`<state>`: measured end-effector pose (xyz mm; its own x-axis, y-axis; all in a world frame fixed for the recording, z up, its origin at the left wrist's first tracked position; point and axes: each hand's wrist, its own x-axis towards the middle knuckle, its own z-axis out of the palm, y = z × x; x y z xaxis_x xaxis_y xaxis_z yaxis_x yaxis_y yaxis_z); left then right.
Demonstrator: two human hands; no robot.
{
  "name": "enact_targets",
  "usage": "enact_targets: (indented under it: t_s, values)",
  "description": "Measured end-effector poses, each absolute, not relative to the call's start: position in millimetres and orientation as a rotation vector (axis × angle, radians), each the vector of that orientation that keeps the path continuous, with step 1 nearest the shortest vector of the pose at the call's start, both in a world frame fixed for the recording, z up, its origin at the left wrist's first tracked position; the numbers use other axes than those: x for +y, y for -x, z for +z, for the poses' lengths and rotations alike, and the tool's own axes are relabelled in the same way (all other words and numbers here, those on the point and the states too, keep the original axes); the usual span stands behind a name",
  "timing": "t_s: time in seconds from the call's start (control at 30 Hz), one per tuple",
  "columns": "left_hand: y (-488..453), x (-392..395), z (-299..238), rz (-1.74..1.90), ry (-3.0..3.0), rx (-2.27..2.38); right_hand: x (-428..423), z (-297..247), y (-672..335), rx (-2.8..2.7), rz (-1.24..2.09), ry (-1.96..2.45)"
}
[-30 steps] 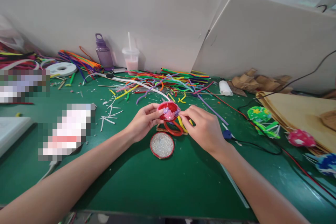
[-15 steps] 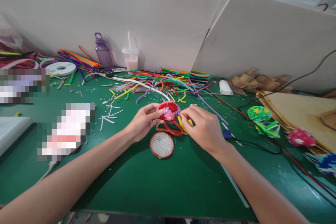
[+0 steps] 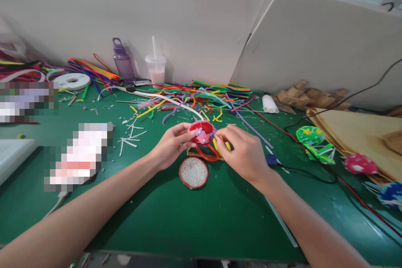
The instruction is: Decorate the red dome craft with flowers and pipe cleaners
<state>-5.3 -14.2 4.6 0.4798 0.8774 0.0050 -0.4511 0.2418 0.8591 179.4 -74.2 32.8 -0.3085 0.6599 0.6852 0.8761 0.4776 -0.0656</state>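
Observation:
My left hand (image 3: 171, 144) pinches the left rim of a small red pipe-cleaner basket (image 3: 202, 131) held just above the green table (image 3: 194, 217). Pink and purple flowers (image 3: 202, 136) sit on the basket's front. My right hand (image 3: 243, 153) is closed on the basket's right side, fingers pressed at the flowers. A red loop (image 3: 207, 153) and a yellow pipe cleaner (image 3: 220, 144) lie under the basket. A round red lid filled with white beads (image 3: 194, 172) rests on the table just in front of my hands.
A heap of coloured pipe cleaners (image 3: 194, 96) lies behind the hands. A purple bottle (image 3: 120, 60) and a cup with a straw (image 3: 156, 68) stand by the white wall. Green (image 3: 312, 140), pink (image 3: 360, 163) and blue (image 3: 389, 194) craft pieces, cables and wooden sheets (image 3: 361, 134) fill the right side.
My right hand's fingers have shifted slightly on the basket's right side near the flowers. The left hand and basket stay in place.

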Motion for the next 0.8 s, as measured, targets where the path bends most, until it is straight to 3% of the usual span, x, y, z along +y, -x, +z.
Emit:
enact_targets:
  t_s: [0.8]
  values:
    - [4.8,-14.5,6.4,0.953,-0.921,0.545,-72.8,32.9,-182.9,-2.074,-0.37,1.234]
